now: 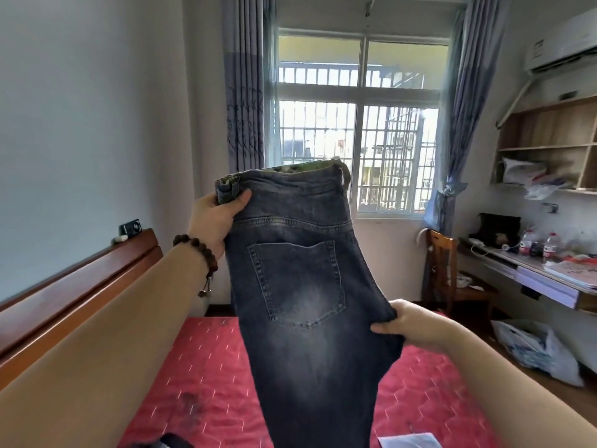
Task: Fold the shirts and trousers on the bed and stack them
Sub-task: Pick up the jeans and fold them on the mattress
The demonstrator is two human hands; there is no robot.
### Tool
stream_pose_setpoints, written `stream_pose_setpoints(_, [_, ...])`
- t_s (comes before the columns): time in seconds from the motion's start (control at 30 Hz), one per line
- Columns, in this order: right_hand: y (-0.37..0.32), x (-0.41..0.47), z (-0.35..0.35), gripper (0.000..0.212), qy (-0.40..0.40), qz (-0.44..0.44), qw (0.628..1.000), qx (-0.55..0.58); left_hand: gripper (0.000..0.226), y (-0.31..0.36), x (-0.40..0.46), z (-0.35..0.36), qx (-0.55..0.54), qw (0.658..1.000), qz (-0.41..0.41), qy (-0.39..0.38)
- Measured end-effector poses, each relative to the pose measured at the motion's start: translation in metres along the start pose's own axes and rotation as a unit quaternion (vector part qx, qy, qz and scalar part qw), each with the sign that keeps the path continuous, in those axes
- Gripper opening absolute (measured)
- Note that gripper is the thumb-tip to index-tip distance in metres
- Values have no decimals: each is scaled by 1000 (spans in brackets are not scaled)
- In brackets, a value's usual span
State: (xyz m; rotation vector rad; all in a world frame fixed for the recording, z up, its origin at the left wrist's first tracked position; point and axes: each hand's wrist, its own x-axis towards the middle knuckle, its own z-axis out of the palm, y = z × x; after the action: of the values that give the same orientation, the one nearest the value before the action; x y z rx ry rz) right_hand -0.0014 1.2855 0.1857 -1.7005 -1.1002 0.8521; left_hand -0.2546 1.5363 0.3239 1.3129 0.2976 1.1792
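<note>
Head view
Jeans (pixel 300 286): dark blue faded denim, held up in the air above the bed, back pocket facing the camera, stitched seams, legs hanging down out of the bottom of the frame; a green patterned lining shows at the waistband.
Left hand (pixel 214 218): its grip pinches the left end of the waistband, thumb on the front of the cloth; a bracelet (pixel 197 250) of dark round wooden beads sits on the wrist.
Right hand (pixel 408 324): its grip is closed on the right edge of the jeans near the crotch, fingers curled round bunched denim.
Bed (pixel 210 367): red quilted cover with stitched hexagons, below and behind the jeans; a glossy wooden headboard (pixel 74 286) runs along the left.
In the way: the jeans hide the middle of the bed and the lower part of the window.
Window (pixel 358 124): far wall, barred, flanked by blue-grey curtains (pixel 244 92).
Chair (pixel 447 270): wooden, far right, beside the bench.
Bench (pixel 533 273): right wall, carrying plastic bottles (pixel 549 247) and papers.
Shelves (pixel 549 140): pale wood, above the bench.
Bag (pixel 536 350): white plastic, crumpled, on the floor at right.
</note>
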Motion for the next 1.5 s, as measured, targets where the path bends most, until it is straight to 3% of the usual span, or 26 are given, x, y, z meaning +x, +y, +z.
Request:
stream_pose_setpoints(0.07, [-16, -11, 1, 26, -45, 34, 994, -94, 36, -5, -10, 5, -14, 999, -29, -28])
stream_pose_setpoints(0.13, [-45, -21, 12, 38, -35, -19, 998, -58, 29, -7, -22, 18, -35, 997, -48, -50])
stream_pose_setpoints(0.27, [-117, -37, 41, 58, 128, -188, 970, 91, 9, 3, -54, 45, -16, 996, -42, -80])
stream_pose_setpoints(0.37, [-145, -50, 45, 42, 222, -253, 922, 192, 8, 17, -78, 52, 9, 996, -28, -86])
stream_pose_setpoints(0.43, [-150, -63, 43, 38, 248, -265, 910, 203, 17, 30, -93, 47, 30, 994, -23, -99])
stream_pose_setpoints(0.53, [-147, -86, 46, 41, 246, -271, 906, 214, 48, 50, -124, 37, 45, 983, -98, -147])
stream_pose_setpoints(0.6, [-144, -105, 52, 41, 234, -273, 906, 223, 49, 57, -149, 34, 88, 983, -100, -124])
stream_pose_setpoints(0.73, [-134, -151, 64, 36, 190, -282, 916, 211, 29, 63, -212, 39, 162, 986, 42, -12])
stream_pose_setpoints(0.83, [-127, -192, 72, 32, 203, -318, 917, 129, 41, 69, -260, 44, 258, 958, 114, 47])
stream_pose_setpoints(0.93, [-124, -229, 84, 34, 275, -337, 900, 17, 47, 74, -295, 46, 360, 915, 159, 85])
stream_pose_setpoints(1.07, [-125, -258, 97, 30, 340, -355, 870, -41, 41, 77, -322, 50, 429, 873, 183, 144])
stream_pose_setpoints(1.2, [-133, -267, 97, 33, 356, -350, 866, -33, 41, 81, -327, 56, 441, 856, 199, 182])
stream_pose_setpoints(1.37, [-99, -233, 93, 31, 327, -299, 896, -40, 47, 32, -315, 50, 463, 858, 141, 171])
stream_pose_setpoints(1.5, [-32, -175, 88, 44, 298, -233, 926, -20, 46, -48, -293, 28, 436, 890, 92, 97])
